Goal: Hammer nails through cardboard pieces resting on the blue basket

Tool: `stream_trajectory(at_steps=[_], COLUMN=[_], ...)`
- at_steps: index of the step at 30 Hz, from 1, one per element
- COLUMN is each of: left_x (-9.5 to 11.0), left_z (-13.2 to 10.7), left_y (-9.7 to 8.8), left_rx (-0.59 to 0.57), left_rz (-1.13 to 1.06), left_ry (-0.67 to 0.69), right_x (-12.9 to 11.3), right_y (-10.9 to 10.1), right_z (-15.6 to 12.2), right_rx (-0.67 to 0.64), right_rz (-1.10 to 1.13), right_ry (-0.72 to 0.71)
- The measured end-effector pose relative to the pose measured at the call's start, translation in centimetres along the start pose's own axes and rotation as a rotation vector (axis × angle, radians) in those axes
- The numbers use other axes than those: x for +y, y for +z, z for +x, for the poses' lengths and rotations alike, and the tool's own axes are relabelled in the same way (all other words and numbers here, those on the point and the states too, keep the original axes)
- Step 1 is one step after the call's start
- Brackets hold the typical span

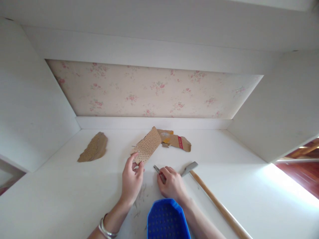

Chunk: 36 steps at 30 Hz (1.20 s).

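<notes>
My left hand (pixel 133 181) holds a piece of cardboard (pixel 149 146) dotted with many small holes, its thumb and fingers closed on the near lower end. A thin nail-like bit (pixel 134 146) sticks out at the cardboard's left edge. My right hand (pixel 171 182) is closed around metal tweezers (pixel 156 169), whose tips point up and left, a little apart from the cardboard. Just right of that hand lies a hammer (pixel 211 196) with a grey head and a long wooden handle. A blue plastic basket (pixel 184 220) with a dotted floor stands between my forearms.
Behind the held piece lies a torn cardboard strip (pixel 175 140) with yellow and red marks. Another torn brown piece (pixel 94 148) is at the left. White side panels (pixel 271 109) and a floral back wall (pixel 154 91) enclose the white surface (pixel 99 189). Dark debris (pixel 138 202) lies near the basket.
</notes>
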State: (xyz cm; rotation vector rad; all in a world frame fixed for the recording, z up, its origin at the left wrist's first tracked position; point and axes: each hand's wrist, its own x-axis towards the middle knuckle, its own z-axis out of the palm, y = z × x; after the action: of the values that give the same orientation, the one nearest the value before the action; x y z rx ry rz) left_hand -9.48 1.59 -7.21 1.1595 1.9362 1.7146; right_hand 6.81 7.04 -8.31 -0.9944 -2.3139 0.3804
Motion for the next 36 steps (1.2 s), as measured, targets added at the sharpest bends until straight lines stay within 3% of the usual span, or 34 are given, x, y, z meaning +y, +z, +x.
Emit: stream_trajectory(at_steps=[7,15,26,36], left_x=[0.1,0.9,1.1,1.8], left_z=[-0.1,-0.5,-0.6,-0.7], left_y=[0.1,0.3,0.4,0.6], left_rx=[-0.028,-0.087,-0.128,-0.176], left_rz=[-0.028,-0.135,-0.148,-0.502], left_ry=[-0.021,-0.06,-0.07,-0.177], right_x=[-0.2,0.5,0.1,0.3], right_y=[-0.4,0.5,0.1,0.3], right_z=[0.2,0.4,0.4,0.4], right_rx=[0.027,-0.008,-0.01,0.02], right_rz=[-0.004,0.009,0.049,0.149], right_ry=[-0.019,-0.088,-0.056,-0.031])
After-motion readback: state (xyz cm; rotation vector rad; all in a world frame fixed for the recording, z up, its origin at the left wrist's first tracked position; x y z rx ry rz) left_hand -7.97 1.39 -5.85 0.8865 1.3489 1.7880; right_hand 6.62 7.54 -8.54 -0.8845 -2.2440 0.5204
